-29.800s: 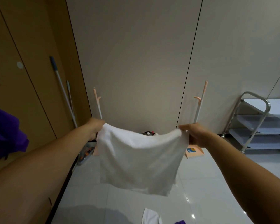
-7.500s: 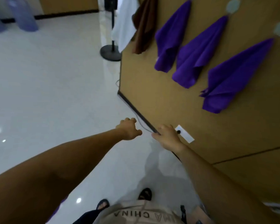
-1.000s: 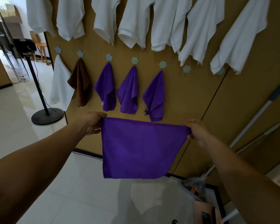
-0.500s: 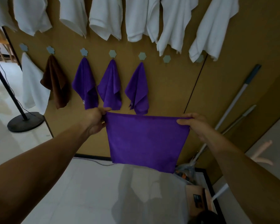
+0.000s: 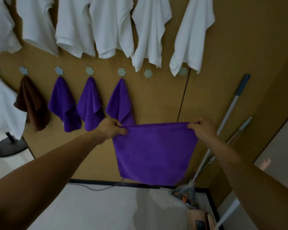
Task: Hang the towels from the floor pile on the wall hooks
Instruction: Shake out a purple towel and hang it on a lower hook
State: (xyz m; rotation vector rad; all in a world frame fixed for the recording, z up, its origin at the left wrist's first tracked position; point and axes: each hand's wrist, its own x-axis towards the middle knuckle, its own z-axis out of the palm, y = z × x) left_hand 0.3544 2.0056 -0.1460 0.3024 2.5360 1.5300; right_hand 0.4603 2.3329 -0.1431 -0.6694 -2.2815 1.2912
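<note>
A purple towel (image 5: 154, 151) hangs spread flat in front of the brown wall. My left hand (image 5: 111, 128) pinches its top left corner and my right hand (image 5: 202, 128) pinches its top right corner. Above the towel a bare grey hexagon hook (image 5: 148, 73) sits on the wall, with another hook (image 5: 183, 71) half hidden by a white towel to its right. Three purple towels (image 5: 90, 105) hang from the hooks to the left, then a brown towel (image 5: 32, 103) and a white towel (image 5: 6, 105). The floor pile is out of view.
Several white towels (image 5: 110, 25) hang along an upper row. Two mop handles (image 5: 231, 110) lean on the wall at the right above a bag and a box (image 5: 198, 219) on the floor. A fan stand base (image 5: 8, 147) sits at the left.
I have shifted right along the wall, holding the purple towel spread; it now hangs below the bare hook, right of the three hung purple towels. Both hands keep their grip.
</note>
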